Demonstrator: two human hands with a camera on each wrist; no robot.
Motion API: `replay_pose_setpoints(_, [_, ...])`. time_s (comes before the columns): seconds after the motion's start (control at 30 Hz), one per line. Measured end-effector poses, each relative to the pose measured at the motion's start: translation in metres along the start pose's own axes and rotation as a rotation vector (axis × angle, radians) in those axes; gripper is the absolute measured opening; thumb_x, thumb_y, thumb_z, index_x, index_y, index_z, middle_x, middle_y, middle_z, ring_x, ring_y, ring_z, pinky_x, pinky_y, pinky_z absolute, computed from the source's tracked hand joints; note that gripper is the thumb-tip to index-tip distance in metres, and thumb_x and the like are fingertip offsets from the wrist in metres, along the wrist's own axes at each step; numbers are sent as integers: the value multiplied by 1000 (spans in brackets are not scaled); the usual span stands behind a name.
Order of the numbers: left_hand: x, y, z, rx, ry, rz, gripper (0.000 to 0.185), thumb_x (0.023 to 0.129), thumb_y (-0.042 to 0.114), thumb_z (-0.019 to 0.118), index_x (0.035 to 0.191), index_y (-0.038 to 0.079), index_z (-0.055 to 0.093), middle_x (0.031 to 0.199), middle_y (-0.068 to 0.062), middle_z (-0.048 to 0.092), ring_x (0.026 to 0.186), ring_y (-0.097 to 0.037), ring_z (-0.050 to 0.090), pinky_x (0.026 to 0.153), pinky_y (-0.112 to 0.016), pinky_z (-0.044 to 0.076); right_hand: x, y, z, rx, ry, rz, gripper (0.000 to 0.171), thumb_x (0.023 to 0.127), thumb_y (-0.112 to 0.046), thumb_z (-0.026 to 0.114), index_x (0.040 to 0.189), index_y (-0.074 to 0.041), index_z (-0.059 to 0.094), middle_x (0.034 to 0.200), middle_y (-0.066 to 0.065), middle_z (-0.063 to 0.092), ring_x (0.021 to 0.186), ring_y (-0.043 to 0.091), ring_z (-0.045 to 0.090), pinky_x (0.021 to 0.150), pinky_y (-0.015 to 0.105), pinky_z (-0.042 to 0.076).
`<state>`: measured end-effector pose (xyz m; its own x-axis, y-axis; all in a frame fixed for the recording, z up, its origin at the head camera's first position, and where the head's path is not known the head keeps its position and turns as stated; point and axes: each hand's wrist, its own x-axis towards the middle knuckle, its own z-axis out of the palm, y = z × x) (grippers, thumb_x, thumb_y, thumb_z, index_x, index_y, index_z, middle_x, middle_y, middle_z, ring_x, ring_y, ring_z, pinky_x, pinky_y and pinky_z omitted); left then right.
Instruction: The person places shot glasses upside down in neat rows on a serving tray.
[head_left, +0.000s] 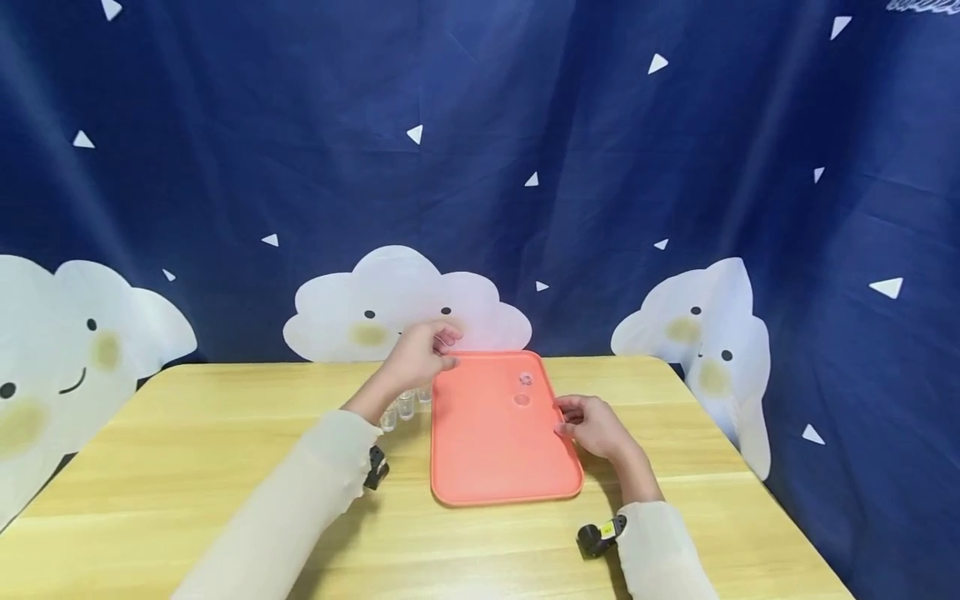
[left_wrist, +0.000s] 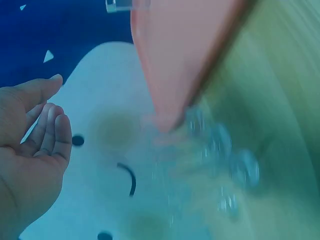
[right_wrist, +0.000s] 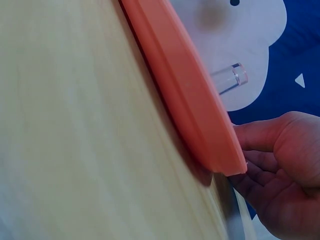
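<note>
A coral-orange tray (head_left: 487,450) lies on the wooden table, its long sides running away from me. One small clear glass (right_wrist: 230,80) stands upright on it, toward the right side. My right hand (head_left: 596,427) grips the tray's right edge, thumb at the upper side and fingers beneath, as the right wrist view shows. Over the tray's far left corner is my left hand (head_left: 420,354), fingers loosely bent and thumb apart, nothing between them. Beside the tray's left edge, several more small clear glasses (head_left: 406,406) stand in a row, partly hidden by the left wrist; they are blurred in the left wrist view.
The pale wooden table (head_left: 225,475) reaches out to both sides of the tray. Behind it hangs a dark blue curtain (head_left: 480,192) with white triangles and smiling clouds. A small black camera (head_left: 600,537) sits at the right wrist.
</note>
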<state>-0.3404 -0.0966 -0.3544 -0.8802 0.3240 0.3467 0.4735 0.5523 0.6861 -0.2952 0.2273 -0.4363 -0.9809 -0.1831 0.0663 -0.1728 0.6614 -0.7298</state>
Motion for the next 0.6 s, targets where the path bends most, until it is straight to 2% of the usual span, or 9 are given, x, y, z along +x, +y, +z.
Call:
replay_pose_setpoints(0.27, [-23, -13, -37, 58, 10, -6, 33, 85, -1, 76, 117, -1, 68, 107, -13, 67, 95, -28, 65, 88, -40, 56, 1, 1, -2, -8, -5, -12, 41, 91, 4, 70, 131, 5, 64, 109, 11, 72, 100, 26, 67, 87, 41, 58])
replay_pose_setpoints(0.6, [-54, -38, -62, 153, 38, -1, 33, 84, -2, 78, 115, -3, 69, 105, -15, 69, 93, -34, 67, 85, -45, 57, 1, 1, 0, 13, -10, -8, 42, 90, 4, 70, 132, 5, 64, 108, 11, 72, 99, 25, 67, 87, 42, 58])
